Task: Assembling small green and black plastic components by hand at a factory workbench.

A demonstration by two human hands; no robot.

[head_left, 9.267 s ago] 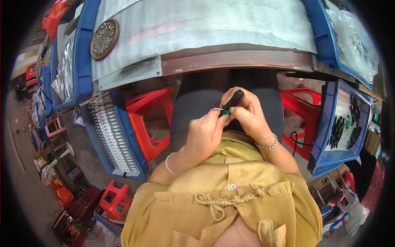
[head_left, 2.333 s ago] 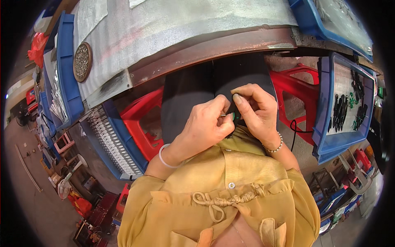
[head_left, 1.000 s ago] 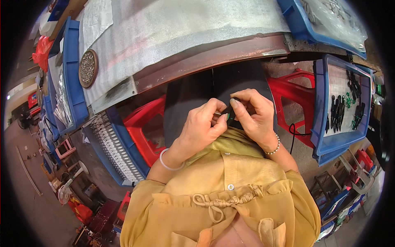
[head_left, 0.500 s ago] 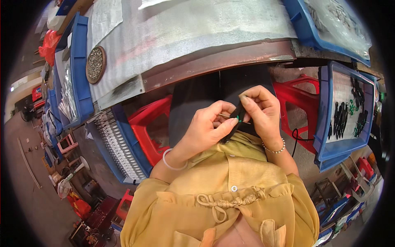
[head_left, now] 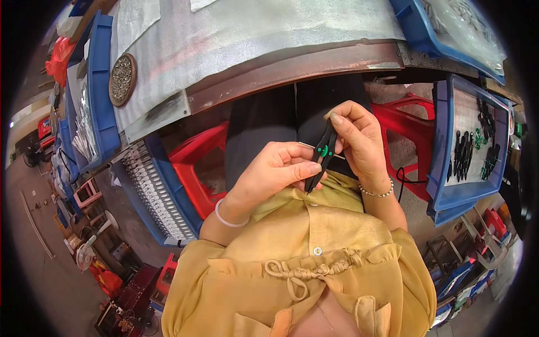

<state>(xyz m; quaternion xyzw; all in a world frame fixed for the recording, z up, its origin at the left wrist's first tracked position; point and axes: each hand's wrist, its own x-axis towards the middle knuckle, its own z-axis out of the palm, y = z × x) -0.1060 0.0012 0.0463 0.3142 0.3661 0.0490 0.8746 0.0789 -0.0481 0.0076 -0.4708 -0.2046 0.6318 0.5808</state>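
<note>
— What did the hands hold?
— The right hand [head_left: 359, 140] was closed on a small black clip [head_left: 321, 158] with a green pivot, upright over the lap. The left hand [head_left: 275, 171] curled beside it, thumb touching its lower end.
— How was that best handled?
— I'd judge: steady the tip, squeeze evenly.
— Around them?
— A blue tray [head_left: 443, 185] of similar black pieces at right, a red stool [head_left: 191, 168] left, the metal-covered bench [head_left: 252, 39] beyond.
</note>
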